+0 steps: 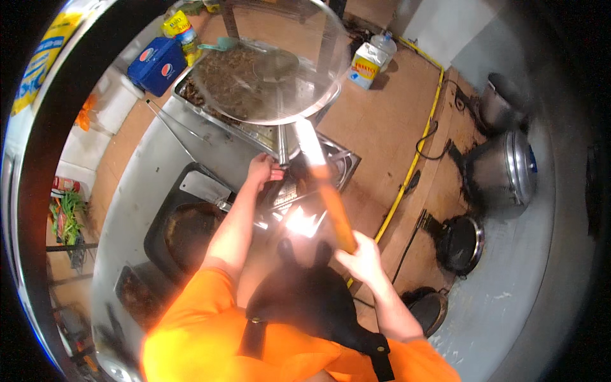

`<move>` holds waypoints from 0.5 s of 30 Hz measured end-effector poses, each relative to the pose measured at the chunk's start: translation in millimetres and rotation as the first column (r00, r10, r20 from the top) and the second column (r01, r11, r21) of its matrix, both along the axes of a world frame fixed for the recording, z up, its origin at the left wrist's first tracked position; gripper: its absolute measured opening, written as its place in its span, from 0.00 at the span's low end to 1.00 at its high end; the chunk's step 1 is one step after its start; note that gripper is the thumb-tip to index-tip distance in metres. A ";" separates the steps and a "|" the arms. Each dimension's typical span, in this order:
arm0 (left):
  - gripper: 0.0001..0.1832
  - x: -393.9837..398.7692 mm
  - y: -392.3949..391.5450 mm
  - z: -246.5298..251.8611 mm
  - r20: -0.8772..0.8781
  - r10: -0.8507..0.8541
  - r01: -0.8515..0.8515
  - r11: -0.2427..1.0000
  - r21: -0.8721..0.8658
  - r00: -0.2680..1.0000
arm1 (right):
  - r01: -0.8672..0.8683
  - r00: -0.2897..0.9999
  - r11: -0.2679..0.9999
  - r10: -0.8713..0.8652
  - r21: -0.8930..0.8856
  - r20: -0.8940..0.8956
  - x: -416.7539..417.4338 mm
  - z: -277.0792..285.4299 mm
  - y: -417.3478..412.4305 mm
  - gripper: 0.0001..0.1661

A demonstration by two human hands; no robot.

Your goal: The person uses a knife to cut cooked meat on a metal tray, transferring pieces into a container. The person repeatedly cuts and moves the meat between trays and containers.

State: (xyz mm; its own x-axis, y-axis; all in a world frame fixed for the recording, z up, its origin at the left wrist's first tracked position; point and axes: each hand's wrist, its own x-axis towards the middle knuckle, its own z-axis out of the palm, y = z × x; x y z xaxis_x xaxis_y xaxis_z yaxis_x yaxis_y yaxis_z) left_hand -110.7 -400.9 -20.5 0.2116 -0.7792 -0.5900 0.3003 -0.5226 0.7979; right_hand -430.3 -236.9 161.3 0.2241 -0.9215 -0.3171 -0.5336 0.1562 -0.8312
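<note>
My right hand (365, 258) grips the wooden handle (336, 215) of a large round skimmer (305, 112) with a fine, see-through mesh. Its disc hovers over a metal tray (224, 122) of brown, shredded-looking food (229, 76), which shows through it. A ladle (282, 148) lies with its bowl in the tray and its metal handle reaching toward me. At the end of that handle is my left hand (262, 170), fingers bent; whether they hold it is unclear. A perforated metal grater (286, 193) appears just below, partly lost in glare.
Left, a cleaver (205, 187) lies across a dark pan (155, 229) on the grey counter (124, 191). Long tongs (172, 133) rest nearby. Beyond stand a blue tub (157, 64) and a carton (366, 66). A yellow hose (405, 184) crosses the floor; pots (501, 172) stand right.
</note>
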 end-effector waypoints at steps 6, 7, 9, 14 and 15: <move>0.16 3.2 105.7 22.1 -0.032 -0.184 0.182 0.982 -0.056 0.982 | -0.245 0.945 0.950 0.190 0.191 0.265 120.2 -25.0 -38.9 0.20; 0.17 -3.8 131.7 18.4 -0.024 -0.218 0.216 0.974 -0.070 0.976 | -0.242 0.914 0.967 0.202 0.075 0.351 134.0 -51.3 -44.1 0.21; 0.17 -4.5 176.4 19.4 -0.176 -0.389 0.410 0.906 0.108 0.904 | -0.232 0.945 0.946 0.164 0.228 0.282 158.8 -83.0 -65.3 0.21; 0.16 -45.9 234.1 62.8 -0.383 -0.425 0.447 0.894 -0.036 0.820 | -0.206 0.973 0.973 0.192 0.109 0.125 177.5 -122.8 -123.0 0.21; 0.17 -52.1 233.5 64.5 -0.393 -0.473 0.503 0.864 -0.032 0.788 | -0.224 0.970 0.960 0.202 0.168 0.139 176.9 -125.6 -138.0 0.21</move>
State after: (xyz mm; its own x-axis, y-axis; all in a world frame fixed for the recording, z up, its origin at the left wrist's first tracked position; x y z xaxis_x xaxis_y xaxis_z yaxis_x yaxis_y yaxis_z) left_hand -162.7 -167.4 44.1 -0.4344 -0.6717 -0.6001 0.2573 -0.7310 0.6321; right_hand -253.4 -374.9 35.7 0.4551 -0.7778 -0.4335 -0.4701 0.2036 -0.8588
